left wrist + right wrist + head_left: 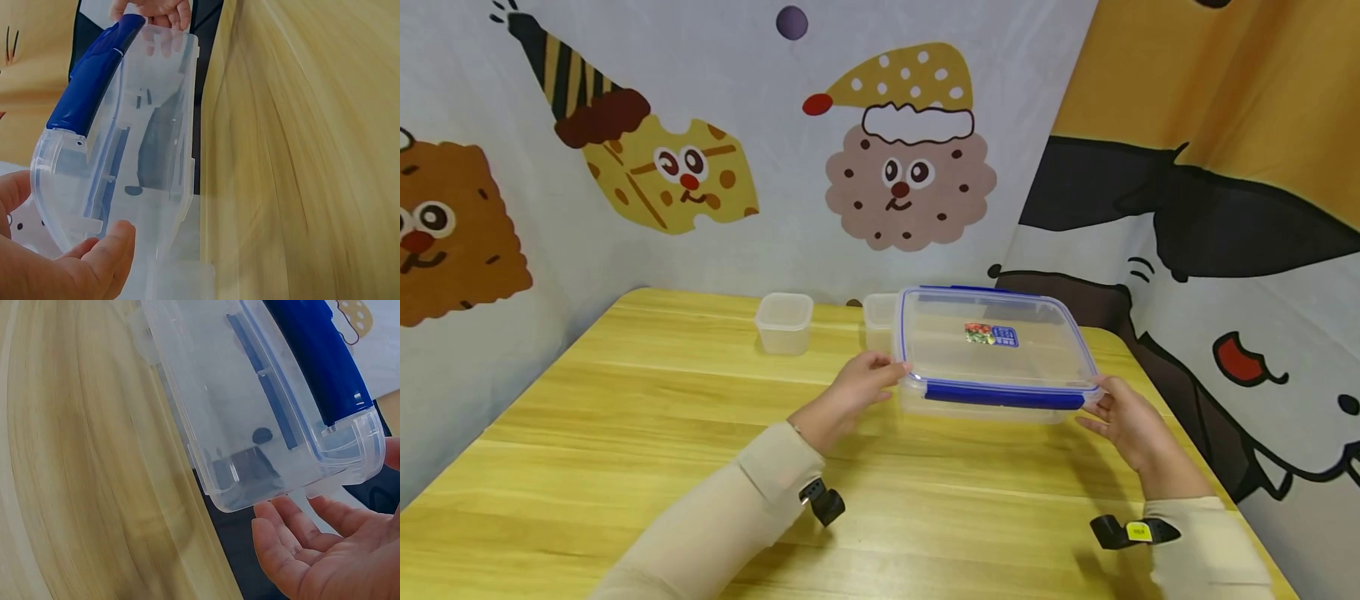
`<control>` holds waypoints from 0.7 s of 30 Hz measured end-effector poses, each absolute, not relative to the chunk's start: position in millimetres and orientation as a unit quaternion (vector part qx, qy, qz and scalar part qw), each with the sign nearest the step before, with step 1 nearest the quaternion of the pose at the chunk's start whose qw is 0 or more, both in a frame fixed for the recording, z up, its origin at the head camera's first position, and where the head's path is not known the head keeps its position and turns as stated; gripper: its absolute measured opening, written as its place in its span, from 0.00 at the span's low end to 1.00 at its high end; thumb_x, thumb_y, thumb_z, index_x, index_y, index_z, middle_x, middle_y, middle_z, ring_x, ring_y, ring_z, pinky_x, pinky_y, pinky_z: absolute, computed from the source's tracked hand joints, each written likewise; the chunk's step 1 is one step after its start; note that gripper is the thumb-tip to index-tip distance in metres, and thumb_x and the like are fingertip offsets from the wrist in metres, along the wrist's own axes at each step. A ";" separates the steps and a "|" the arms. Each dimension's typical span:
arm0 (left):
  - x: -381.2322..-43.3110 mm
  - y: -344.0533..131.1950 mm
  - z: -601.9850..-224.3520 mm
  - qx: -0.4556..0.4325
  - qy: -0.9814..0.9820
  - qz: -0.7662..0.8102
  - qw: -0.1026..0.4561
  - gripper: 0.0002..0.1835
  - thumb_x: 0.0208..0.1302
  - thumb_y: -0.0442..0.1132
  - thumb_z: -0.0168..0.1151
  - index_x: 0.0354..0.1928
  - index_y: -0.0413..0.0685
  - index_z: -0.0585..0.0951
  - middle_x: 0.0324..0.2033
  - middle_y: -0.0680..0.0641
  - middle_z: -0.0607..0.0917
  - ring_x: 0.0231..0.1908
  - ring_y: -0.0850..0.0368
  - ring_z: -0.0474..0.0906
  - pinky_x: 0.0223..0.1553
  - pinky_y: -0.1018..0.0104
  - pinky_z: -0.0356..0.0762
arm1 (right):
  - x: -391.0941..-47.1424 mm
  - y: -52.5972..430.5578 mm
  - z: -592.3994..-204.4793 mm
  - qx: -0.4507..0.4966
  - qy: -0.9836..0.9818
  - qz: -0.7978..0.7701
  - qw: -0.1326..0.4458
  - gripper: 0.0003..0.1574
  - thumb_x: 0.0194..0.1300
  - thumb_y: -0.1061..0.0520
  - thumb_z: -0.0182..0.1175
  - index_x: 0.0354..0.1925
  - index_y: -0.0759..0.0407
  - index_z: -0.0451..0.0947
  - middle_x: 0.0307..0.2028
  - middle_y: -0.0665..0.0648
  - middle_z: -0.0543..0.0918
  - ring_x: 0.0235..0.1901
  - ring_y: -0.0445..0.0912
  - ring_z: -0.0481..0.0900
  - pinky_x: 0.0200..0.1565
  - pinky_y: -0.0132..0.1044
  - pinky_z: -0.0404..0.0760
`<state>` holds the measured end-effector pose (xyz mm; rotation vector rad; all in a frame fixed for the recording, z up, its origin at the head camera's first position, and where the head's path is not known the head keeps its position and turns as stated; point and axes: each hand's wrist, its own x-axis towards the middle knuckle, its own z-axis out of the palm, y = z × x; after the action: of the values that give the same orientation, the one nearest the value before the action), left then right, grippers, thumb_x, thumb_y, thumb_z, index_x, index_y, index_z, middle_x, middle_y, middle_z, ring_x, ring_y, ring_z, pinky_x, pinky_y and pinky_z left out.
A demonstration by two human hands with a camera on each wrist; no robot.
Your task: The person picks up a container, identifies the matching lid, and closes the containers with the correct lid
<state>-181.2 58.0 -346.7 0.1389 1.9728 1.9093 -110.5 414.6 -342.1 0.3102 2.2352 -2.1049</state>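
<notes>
A large clear plastic food container with a blue-edged lid is held above the table, its long blue clip facing me. At its left end my left hand grips it, thumb on the lid's rim and fingers below. My right hand holds the opposite end, thumb near the lid corner. In the right wrist view the right fingers lie under the container's corner. Through the transparent walls I see nothing inside.
A small translucent tub stands at the back of the wooden table. A second small tub is partly hidden behind the large container. A curtain with cartoon prints hangs behind the table's far edge.
</notes>
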 end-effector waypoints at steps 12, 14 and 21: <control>-186.2 79.7 -349.5 0.054 0.692 0.689 0.207 0.24 0.68 0.44 0.60 0.57 0.33 0.69 0.56 0.37 0.74 0.60 0.43 0.71 0.60 0.52 0.72 | -112.8 436.4 -348.3 0.087 0.710 -0.698 0.017 0.16 0.77 0.45 0.41 0.38 0.38 0.75 0.32 0.39 0.83 0.37 0.35 0.79 0.39 0.32 0.82; -186.7 83.1 -349.4 0.056 0.691 0.690 0.210 0.24 0.68 0.44 0.60 0.57 0.33 0.69 0.56 0.38 0.74 0.60 0.43 0.70 0.60 0.52 0.72 | -113.3 439.4 -349.1 0.089 0.711 -0.698 0.013 0.15 0.76 0.44 0.41 0.38 0.39 0.75 0.32 0.39 0.83 0.37 0.35 0.79 0.39 0.32 0.82; -193.1 93.9 -352.7 0.055 0.696 0.682 0.218 0.23 0.68 0.46 0.61 0.56 0.37 0.71 0.55 0.40 0.75 0.61 0.44 0.70 0.60 0.53 0.72 | -119.6 446.7 -349.6 0.095 0.700 -0.708 0.005 0.10 0.76 0.44 0.43 0.44 0.44 0.70 0.31 0.40 0.83 0.37 0.35 0.79 0.39 0.33 0.81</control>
<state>-193.1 93.9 -352.7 0.1527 1.9268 1.8876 -119.6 446.7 -349.6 0.2980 2.1926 -2.2155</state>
